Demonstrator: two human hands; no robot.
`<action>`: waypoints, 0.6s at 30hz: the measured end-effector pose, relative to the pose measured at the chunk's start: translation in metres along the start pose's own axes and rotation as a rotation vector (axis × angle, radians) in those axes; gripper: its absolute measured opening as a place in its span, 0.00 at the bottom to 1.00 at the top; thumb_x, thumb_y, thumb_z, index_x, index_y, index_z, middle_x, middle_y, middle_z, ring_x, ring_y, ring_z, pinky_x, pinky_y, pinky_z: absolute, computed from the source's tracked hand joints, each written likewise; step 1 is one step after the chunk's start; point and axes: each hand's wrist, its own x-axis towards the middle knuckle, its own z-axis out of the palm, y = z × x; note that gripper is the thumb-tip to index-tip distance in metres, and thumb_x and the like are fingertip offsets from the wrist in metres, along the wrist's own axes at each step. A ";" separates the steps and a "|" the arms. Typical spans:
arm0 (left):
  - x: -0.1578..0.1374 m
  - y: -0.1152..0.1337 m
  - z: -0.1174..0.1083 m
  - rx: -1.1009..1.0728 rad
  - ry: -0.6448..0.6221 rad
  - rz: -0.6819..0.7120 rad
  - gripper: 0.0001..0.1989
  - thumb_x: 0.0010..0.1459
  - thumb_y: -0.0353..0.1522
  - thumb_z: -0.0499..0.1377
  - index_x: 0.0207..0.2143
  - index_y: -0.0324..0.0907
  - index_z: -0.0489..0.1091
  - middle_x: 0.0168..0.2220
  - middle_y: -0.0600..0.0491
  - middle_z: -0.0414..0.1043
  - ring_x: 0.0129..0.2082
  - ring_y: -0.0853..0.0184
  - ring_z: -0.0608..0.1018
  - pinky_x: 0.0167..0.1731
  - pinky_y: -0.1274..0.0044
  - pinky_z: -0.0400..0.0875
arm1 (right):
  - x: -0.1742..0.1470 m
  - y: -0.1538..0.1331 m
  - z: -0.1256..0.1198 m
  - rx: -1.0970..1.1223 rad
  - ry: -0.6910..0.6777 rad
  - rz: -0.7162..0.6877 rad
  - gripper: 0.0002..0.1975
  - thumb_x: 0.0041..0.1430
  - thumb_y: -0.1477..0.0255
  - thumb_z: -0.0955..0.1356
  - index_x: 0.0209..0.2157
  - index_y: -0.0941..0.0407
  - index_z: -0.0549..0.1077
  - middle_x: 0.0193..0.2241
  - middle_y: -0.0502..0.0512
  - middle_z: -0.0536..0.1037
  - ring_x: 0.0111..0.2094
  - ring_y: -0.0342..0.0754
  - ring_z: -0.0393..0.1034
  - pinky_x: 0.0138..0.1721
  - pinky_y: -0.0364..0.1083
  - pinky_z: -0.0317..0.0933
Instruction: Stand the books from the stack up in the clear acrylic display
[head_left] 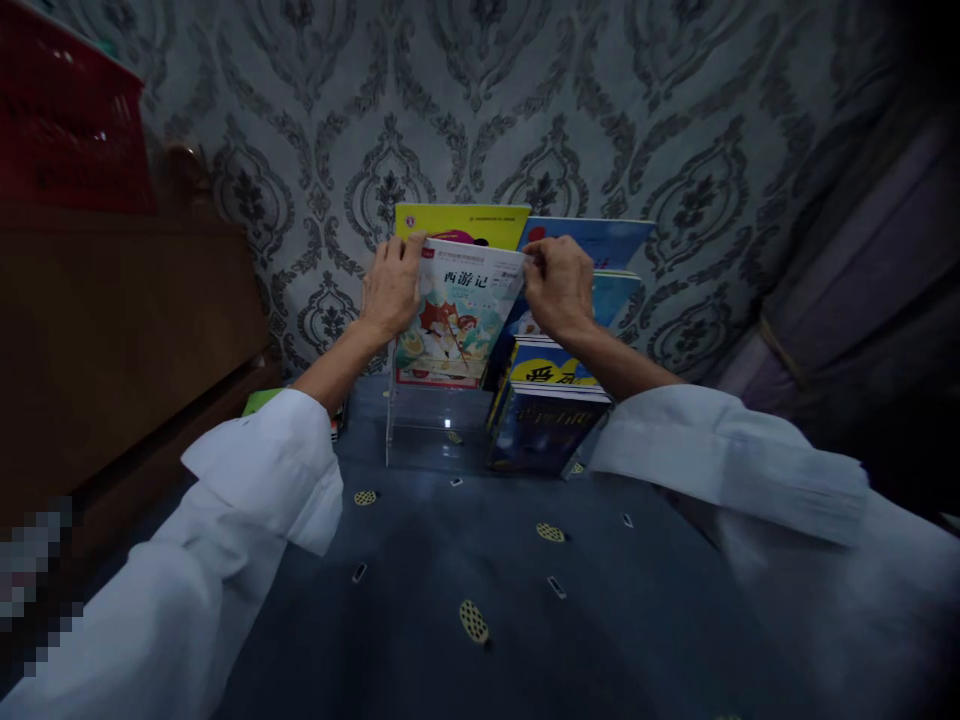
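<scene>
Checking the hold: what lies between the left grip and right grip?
The pale illustrated book, with the left grip and the right grip at its upper corners, as the head view shows.

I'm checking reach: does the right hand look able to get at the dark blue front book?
Probably yes: nothing stands before the dark blue front book, though the right hand must first leave the white book.

Smooth paper-covered book [461, 320], clear glossy plastic rack [448, 423], matt cloth sleeves [262, 460], brown wooden furniture [150, 310].
</scene>
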 end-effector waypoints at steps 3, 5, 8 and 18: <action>0.000 -0.007 -0.002 -0.027 0.032 -0.014 0.19 0.67 0.36 0.54 0.59 0.46 0.60 0.56 0.45 0.65 0.64 0.51 0.59 0.63 0.62 0.56 | 0.001 -0.012 -0.006 -0.008 -0.007 -0.064 0.07 0.64 0.70 0.62 0.39 0.54 0.71 0.40 0.61 0.74 0.44 0.58 0.69 0.48 0.59 0.63; 0.001 -0.007 -0.002 -0.036 0.028 -0.017 0.18 0.67 0.35 0.54 0.58 0.46 0.60 0.56 0.45 0.64 0.64 0.51 0.60 0.64 0.61 0.55 | 0.003 -0.011 -0.009 -0.005 -0.019 -0.081 0.08 0.64 0.69 0.62 0.38 0.54 0.72 0.40 0.62 0.74 0.44 0.58 0.69 0.48 0.59 0.63; 0.002 -0.002 0.001 -0.052 -0.006 -0.012 0.18 0.67 0.33 0.54 0.58 0.45 0.61 0.56 0.44 0.64 0.63 0.51 0.62 0.64 0.61 0.55 | 0.005 0.004 -0.009 0.020 -0.030 -0.062 0.08 0.63 0.68 0.63 0.36 0.53 0.73 0.36 0.61 0.75 0.42 0.59 0.70 0.48 0.62 0.63; 0.003 -0.008 0.001 -0.048 0.010 -0.024 0.17 0.67 0.37 0.56 0.56 0.48 0.60 0.54 0.45 0.64 0.61 0.50 0.65 0.61 0.61 0.59 | 0.008 0.002 -0.003 0.036 -0.027 -0.025 0.08 0.64 0.67 0.63 0.39 0.53 0.73 0.41 0.63 0.75 0.48 0.63 0.68 0.51 0.65 0.62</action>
